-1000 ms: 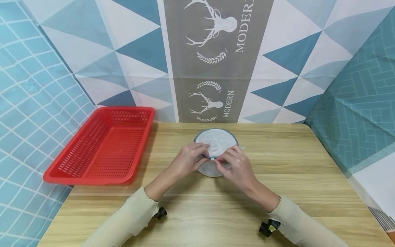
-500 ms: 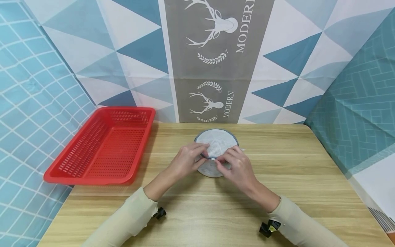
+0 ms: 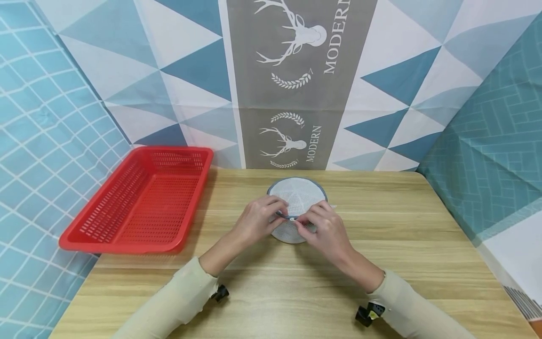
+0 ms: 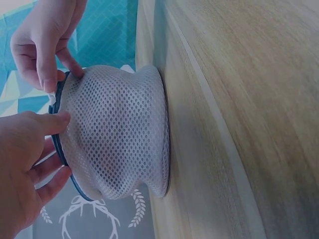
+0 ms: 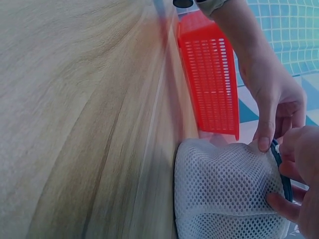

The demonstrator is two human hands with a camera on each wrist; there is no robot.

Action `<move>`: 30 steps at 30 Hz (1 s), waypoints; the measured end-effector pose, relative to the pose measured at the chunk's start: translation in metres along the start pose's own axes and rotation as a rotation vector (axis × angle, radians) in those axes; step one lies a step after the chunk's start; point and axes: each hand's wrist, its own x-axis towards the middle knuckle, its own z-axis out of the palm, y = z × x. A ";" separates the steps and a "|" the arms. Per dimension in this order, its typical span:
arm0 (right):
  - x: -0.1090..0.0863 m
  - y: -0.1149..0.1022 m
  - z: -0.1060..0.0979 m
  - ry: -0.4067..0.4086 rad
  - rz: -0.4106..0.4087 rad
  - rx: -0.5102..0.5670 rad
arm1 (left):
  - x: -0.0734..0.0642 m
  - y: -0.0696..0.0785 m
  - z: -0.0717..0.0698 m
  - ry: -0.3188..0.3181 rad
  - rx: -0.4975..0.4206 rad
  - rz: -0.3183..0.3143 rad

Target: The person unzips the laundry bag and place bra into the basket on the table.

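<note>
A round white mesh laundry bag (image 4: 117, 127) with dark blue-grey edging stands on the wooden table, its side wall slightly crumpled. My left hand (image 3: 260, 215) pinches the near part of its top rim between thumb and fingers. Right beside it, my right hand (image 3: 323, 228) pinches at a small white zipper pull (image 3: 292, 219) on that same rim. In the left wrist view the zipper pull sits between the two hands, under the right thumb. The right wrist view shows both hands at the edging, with the bag's mesh wall (image 5: 224, 184) below them.
A red plastic basket (image 3: 179, 235) with slotted walls stands at the table's left, apart from the left arm. The wooden table (image 3: 402, 226) ends at a patterned backdrop. Small black cameras hang under both sleeves.
The left fingers have shifted slightly at the rim. Both hands stay at nearly the same place on the laundry bag, and the bag has hardly moved.
</note>
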 end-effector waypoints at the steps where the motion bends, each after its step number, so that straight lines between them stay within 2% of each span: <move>1: 0.000 0.000 0.000 -0.001 0.001 -0.001 | 0.000 0.000 0.000 -0.003 -0.004 -0.001; 18: -0.003 0.003 0.000 -0.005 0.008 0.025 | -0.001 -0.001 -0.001 -0.025 -0.060 0.023; 25: -0.003 0.004 0.000 -0.002 0.013 0.036 | -0.002 -0.001 0.000 -0.005 -0.055 0.003; 30: -0.003 0.003 0.000 -0.006 0.014 0.026 | -0.001 -0.001 0.002 0.010 -0.033 0.013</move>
